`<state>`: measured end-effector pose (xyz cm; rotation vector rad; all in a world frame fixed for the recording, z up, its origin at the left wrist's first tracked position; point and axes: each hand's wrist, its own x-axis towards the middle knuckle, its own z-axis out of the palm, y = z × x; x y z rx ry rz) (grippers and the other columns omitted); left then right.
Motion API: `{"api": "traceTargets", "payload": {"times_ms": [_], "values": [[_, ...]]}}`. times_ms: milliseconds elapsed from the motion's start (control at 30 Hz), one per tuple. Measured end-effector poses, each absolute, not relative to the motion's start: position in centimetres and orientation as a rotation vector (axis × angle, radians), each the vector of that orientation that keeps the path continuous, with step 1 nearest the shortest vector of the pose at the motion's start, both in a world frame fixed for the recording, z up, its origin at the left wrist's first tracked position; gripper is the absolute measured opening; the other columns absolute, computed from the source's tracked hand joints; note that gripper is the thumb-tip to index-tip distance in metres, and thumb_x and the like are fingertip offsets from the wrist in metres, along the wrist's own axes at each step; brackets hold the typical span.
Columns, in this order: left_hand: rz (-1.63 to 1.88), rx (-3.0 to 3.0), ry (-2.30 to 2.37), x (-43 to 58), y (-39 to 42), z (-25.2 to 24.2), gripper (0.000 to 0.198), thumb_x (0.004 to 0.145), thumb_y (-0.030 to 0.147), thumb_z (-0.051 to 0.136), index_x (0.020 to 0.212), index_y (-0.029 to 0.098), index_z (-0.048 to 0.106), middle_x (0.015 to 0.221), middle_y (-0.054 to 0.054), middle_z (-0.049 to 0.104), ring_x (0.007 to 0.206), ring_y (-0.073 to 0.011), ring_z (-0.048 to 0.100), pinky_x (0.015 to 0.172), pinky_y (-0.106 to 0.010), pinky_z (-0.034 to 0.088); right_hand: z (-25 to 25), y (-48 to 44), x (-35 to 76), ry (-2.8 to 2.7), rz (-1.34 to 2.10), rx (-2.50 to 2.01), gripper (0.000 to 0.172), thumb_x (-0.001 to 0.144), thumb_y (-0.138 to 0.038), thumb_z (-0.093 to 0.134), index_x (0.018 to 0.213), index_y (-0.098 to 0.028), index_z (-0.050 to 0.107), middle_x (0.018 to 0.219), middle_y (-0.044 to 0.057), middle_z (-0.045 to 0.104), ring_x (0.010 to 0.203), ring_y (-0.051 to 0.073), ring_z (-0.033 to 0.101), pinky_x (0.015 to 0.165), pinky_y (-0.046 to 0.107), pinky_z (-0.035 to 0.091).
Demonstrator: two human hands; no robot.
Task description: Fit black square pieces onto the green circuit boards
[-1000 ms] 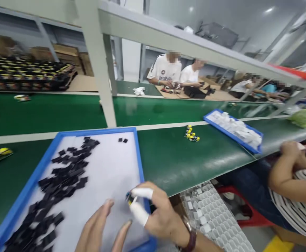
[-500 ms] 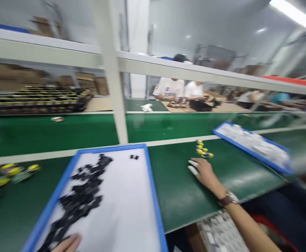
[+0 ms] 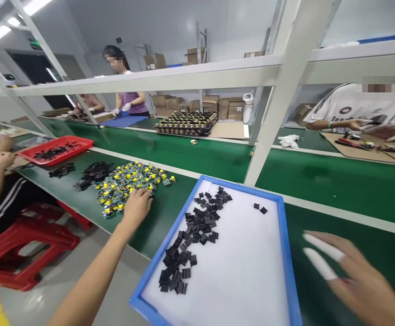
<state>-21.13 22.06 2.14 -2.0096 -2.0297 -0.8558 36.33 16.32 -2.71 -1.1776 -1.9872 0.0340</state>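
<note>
My left hand (image 3: 137,206) reaches out to the near edge of a pile of small green circuit boards with yellow parts (image 3: 129,183); its fingers curl down onto the pile and what they hold, if anything, is hidden. My right hand (image 3: 351,269) hovers open over the green bench at the lower right, with white finger cots on two fingers and nothing in it. Between the hands lies a blue-rimmed white tray (image 3: 283,235) with several small black square parts (image 3: 197,233) scattered down its left side.
Heaps of black parts (image 3: 93,174) and a red tray (image 3: 56,149) lie further left. A white frame post (image 3: 278,95) rises behind the blue tray. Red stools (image 3: 24,251) stand at the lower left. Other people work at the left and across the green belt (image 3: 336,181).
The view has swung left. My left hand left the blue tray and reached the circuit-board pile. My right hand came back from the small group of boards on the right, now open.
</note>
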Motion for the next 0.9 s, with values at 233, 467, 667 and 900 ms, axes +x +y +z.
{"api": "traceTargets", "payload": {"times_ms": [233, 467, 667, 900], "values": [[-1.058, -2.076, -2.138, -19.8, 23.8, 0.5, 0.027, 0.091, 0.045, 0.061, 0.087, 0.018, 0.065, 0.116, -0.017, 0.068, 0.109, -0.0334, 0.065, 0.096, -0.049, 0.052, -0.2, 17.0, 24.0, -2.444, 0.364, -0.851, 0.017, 0.097, -0.01, 0.057, 0.106, -0.017, 0.069, 0.132, 0.017, 0.065, 0.125, 0.031, 0.06, 0.102, 0.048, 0.057], [-1.433, -2.166, -2.277, -15.3, 15.8, 0.7, 0.024, 0.098, 0.045, 0.054, 0.097, 0.021, 0.057, 0.128, -0.014, 0.068, 0.085, -0.0207, 0.076, 0.082, -0.037, 0.063, -0.7, 20.6, 17.8, -2.569, 0.609, -0.906, 0.029, 0.087, 0.005, 0.051, 0.093, -0.013, 0.074, 0.118, 0.017, 0.07, 0.11, 0.031, 0.065, 0.099, 0.049, 0.056], [-2.109, -2.216, -2.274, -9.8, 8.4, 1.3, 0.026, 0.088, 0.027, 0.074, 0.112, 0.026, 0.068, 0.119, -0.009, 0.068, 0.104, -0.0251, 0.071, 0.089, -0.037, 0.064, -0.9, 20.7, 17.7, -2.395, 0.814, -0.955, 0.029, 0.081, 0.004, 0.055, 0.086, -0.019, 0.072, 0.095, 0.008, 0.067, 0.092, 0.023, 0.063, 0.082, 0.036, 0.057], [-2.223, -2.312, -2.373, -5.0, 5.3, 0.3, 0.027, 0.082, 0.024, 0.079, 0.109, 0.026, 0.08, 0.116, -0.012, 0.067, 0.103, -0.0277, 0.071, 0.082, -0.031, 0.064, -0.6, 16.1, 21.7, -2.027, 1.064, -1.052, 0.02, 0.093, -0.014, 0.058, 0.109, -0.019, 0.068, 0.089, 0.004, 0.07, 0.077, 0.016, 0.066, 0.071, 0.028, 0.058]]}}
